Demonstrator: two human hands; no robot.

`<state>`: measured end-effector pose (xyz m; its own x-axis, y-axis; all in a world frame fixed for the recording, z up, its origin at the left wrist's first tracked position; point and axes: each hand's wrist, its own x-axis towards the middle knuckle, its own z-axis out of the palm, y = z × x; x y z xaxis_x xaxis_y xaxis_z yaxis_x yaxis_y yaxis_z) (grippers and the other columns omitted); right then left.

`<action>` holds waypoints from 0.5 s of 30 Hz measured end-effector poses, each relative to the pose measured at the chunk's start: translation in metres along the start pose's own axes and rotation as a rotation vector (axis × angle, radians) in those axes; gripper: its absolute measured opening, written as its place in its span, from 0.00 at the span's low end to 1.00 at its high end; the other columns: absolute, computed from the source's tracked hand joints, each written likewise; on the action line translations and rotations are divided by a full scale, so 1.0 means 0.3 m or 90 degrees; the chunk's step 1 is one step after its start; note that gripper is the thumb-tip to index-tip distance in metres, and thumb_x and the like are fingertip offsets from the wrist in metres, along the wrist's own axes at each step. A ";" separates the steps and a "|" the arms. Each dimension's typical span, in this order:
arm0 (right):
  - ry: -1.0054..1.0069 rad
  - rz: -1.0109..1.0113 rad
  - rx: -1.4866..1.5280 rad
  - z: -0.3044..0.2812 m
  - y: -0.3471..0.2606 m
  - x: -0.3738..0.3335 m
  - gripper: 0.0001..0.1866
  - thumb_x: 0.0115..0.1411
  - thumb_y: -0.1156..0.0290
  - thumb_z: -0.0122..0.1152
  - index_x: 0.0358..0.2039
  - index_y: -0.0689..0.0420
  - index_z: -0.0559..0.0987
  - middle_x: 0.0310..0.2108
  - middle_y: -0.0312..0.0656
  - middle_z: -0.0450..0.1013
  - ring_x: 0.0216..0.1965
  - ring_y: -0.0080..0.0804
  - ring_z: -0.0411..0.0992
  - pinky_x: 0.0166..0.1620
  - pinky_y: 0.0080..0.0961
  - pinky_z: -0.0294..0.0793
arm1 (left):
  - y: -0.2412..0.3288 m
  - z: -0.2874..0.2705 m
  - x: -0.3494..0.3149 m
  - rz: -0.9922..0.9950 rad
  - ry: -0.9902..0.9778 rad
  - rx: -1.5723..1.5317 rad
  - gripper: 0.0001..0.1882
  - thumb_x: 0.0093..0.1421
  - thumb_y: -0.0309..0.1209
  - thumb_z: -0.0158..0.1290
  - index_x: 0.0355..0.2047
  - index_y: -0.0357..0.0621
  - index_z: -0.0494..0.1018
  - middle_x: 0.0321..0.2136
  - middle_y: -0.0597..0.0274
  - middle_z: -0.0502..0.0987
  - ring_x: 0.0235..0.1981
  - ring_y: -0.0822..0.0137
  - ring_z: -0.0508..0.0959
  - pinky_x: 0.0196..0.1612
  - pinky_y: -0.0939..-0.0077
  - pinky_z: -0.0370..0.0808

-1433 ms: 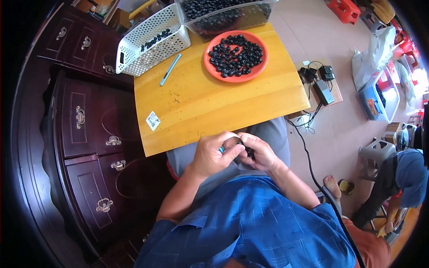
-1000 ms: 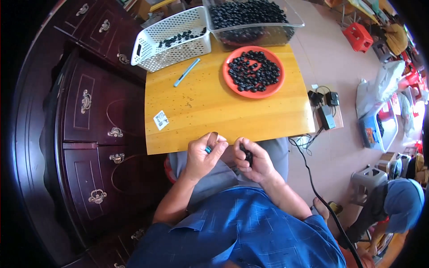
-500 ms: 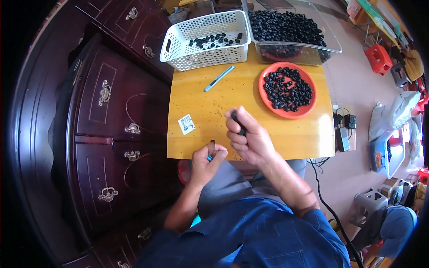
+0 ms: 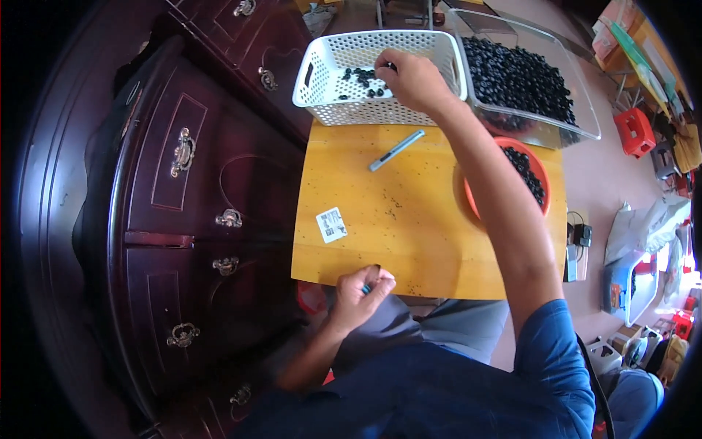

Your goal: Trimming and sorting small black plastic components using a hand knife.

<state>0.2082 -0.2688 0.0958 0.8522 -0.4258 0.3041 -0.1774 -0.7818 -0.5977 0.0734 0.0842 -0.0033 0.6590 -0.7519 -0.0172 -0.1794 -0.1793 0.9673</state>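
Over the white perforated basket [image 4: 380, 113] my right hand [image 4: 417, 82] is closed, its fingertips pinching a small black part [image 4: 391, 66]. Several similar black parts [image 4: 360, 75] lie on the basket's floor beside the fingers. My left hand [image 4: 358, 296] is closed at the table's near edge. A bit of a teal object [image 4: 366, 290] shows in that fist; the rest of it is hidden. A red plate [image 4: 542, 162] of round black parts [image 4: 525, 170] sits partly behind my right forearm.
A clear plastic bin [image 4: 526, 117] heaped with black parts stands right of the basket. On the yellow table [image 4: 351, 256] lie a teal utility knife [image 4: 397, 150], a white printed label [image 4: 331, 224] and dark crumbs. A dark wooden cabinet [image 4: 183, 241] borders the left side.
My right hand has gone from above the table's near part forward into the basket, with a black part in its fingers. The left hand stays closed near the edge. The view has shifted.
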 end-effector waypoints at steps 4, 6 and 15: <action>-0.119 0.020 -0.149 0.044 0.101 0.162 0.15 0.66 0.64 0.56 0.49 0.48 0.84 0.45 0.52 0.83 0.47 0.55 0.81 0.52 0.48 0.80 | 0.030 0.003 0.008 -0.025 -0.033 -0.013 0.10 0.64 0.23 0.63 0.27 0.35 0.75 0.23 0.59 0.80 0.24 0.71 0.78 0.32 0.73 0.75; -0.198 -0.003 -0.219 0.061 0.146 0.195 0.14 0.65 0.68 0.56 0.47 0.50 0.85 0.45 0.53 0.83 0.48 0.56 0.81 0.52 0.48 0.81 | 0.023 0.007 0.013 -0.018 -0.017 -0.008 0.08 0.64 0.24 0.64 0.29 0.35 0.77 0.22 0.60 0.79 0.23 0.72 0.77 0.31 0.74 0.74; -0.440 -0.037 -0.359 0.084 0.154 0.215 0.17 0.60 0.73 0.61 0.48 0.61 0.87 0.50 0.54 0.82 0.52 0.52 0.81 0.53 0.44 0.81 | -0.027 0.026 0.012 -0.060 -0.019 -0.049 0.06 0.65 0.26 0.64 0.33 0.35 0.80 0.21 0.63 0.78 0.21 0.75 0.75 0.29 0.77 0.72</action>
<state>0.2671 -0.3209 0.0691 0.9414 -0.1519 -0.3010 -0.1855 -0.9788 -0.0862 0.0714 0.0780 -0.0132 0.6487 -0.7522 -0.1158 -0.0603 -0.2025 0.9774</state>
